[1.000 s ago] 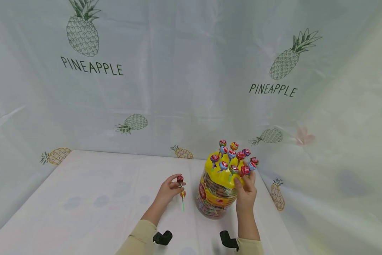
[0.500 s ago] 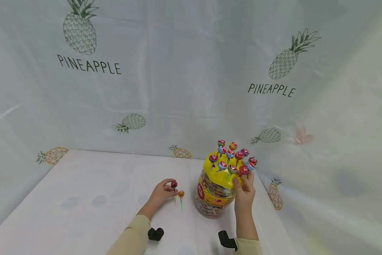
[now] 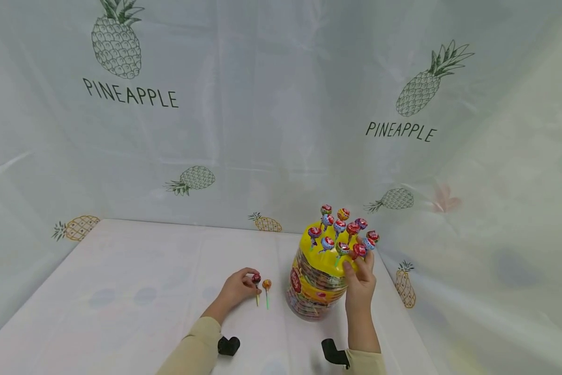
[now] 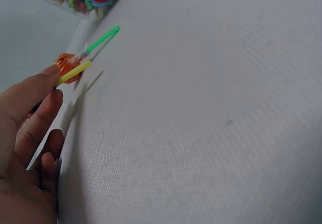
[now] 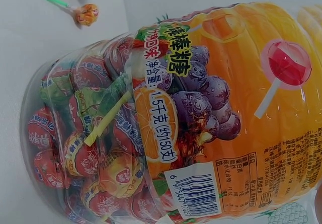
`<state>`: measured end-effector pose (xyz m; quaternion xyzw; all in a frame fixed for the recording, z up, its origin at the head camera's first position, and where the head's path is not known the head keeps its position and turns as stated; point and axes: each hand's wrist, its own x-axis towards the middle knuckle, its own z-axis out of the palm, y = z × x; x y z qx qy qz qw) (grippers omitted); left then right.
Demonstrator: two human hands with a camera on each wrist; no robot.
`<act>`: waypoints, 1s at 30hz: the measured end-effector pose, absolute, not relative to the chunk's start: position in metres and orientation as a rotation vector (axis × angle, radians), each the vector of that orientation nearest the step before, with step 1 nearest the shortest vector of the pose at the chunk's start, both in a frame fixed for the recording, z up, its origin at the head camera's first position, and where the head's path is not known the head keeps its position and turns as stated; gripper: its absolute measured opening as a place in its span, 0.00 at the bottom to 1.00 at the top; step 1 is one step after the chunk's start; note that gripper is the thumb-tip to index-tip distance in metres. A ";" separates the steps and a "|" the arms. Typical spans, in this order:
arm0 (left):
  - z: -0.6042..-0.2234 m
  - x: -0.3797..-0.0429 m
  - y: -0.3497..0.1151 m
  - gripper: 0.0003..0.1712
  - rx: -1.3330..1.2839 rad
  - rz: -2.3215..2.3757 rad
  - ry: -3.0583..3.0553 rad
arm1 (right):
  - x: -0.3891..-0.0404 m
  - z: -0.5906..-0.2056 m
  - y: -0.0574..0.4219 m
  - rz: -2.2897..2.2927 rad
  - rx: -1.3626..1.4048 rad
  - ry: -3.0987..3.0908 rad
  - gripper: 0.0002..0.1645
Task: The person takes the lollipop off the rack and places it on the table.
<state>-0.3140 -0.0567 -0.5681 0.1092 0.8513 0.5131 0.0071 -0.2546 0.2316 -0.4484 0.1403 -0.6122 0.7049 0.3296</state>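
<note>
In the head view my left hand (image 3: pixel 236 290) pinches a dark red lollipop (image 3: pixel 256 278) just over the white table, its yellow stick pointing down. The left wrist view shows thumb and forefinger on that yellow stick (image 4: pixel 76 73). Beside it on the table lies an orange lollipop (image 3: pixel 267 284) with a green stick. My right hand (image 3: pixel 361 281) grips the upper right edge of a large plastic lollipop jar (image 3: pixel 325 297), thumb on the yellow lid. Wrapped lollipops fill the jar, and several stand in the lid. Lollipops and jar partly hide the right fingertips.
A pale curtain (image 3: pixel 281 130) printed with pineapples hangs behind the white table (image 3: pixel 159 260) and along its sides. Black wrist mounts (image 3: pixel 228 345) show below both hands.
My left hand has moved left and down, bringing the dark red lollipop beside the orange one. The right hand has stayed on the jar.
</note>
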 end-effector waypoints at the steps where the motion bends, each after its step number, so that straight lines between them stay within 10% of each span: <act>1: -0.568 -0.314 -0.056 0.28 0.356 1.593 2.667 | -0.255 -0.449 0.232 1.844 0.372 -1.599 0.15; 30: -0.569 -0.314 -0.053 0.31 0.323 1.320 2.809 | -0.257 -0.449 0.231 1.843 0.426 -1.568 0.13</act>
